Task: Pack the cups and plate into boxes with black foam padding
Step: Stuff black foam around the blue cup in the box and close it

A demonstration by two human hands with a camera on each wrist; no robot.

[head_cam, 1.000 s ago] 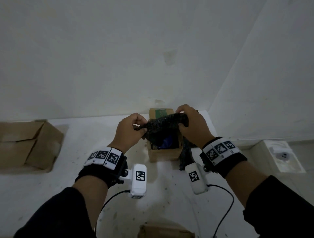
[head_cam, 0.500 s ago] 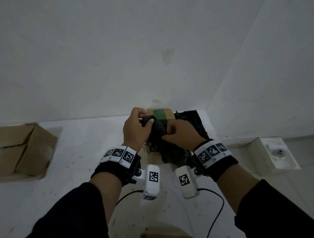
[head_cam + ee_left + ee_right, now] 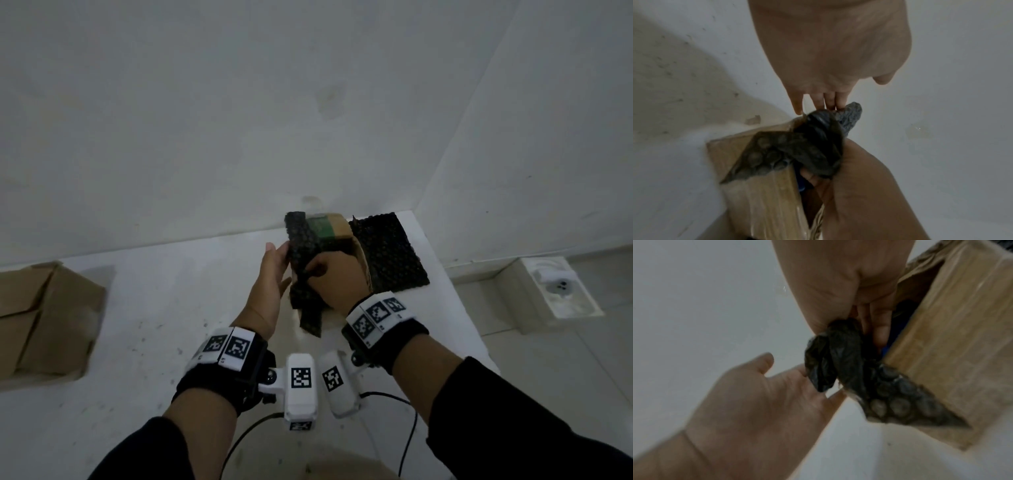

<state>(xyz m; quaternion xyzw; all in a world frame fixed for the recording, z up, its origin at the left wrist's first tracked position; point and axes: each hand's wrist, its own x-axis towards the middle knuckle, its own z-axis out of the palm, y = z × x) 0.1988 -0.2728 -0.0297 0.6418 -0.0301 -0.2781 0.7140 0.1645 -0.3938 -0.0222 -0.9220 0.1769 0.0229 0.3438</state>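
A small cardboard box (image 3: 340, 229) with a green label stands at the back of the white table (image 3: 164, 308). My right hand (image 3: 330, 279) grips a crumpled sheet of black foam (image 3: 303, 260) at the box's open top; one end sticks up, the other hangs down the box's front. My left hand (image 3: 274, 270) is open, its straight fingertips (image 3: 830, 105) touching the foam (image 3: 813, 146). Something blue (image 3: 800, 183) shows inside the box (image 3: 760, 186). In the right wrist view, my right hand's fingers (image 3: 877, 324) curl round the foam (image 3: 838, 356) beside the box (image 3: 951, 345).
A second black foam sheet (image 3: 387, 255) lies flat to the right of the box, near the table's right edge. A larger cardboard box (image 3: 44, 318) sits at the far left. A white socket block (image 3: 555, 287) is on the floor at right. Walls close off the back and right.
My left hand has let go of the foam and opened. My right hand now holds the bunched foam alone, lower at the box's front. The flat sheet to the right has come into view.
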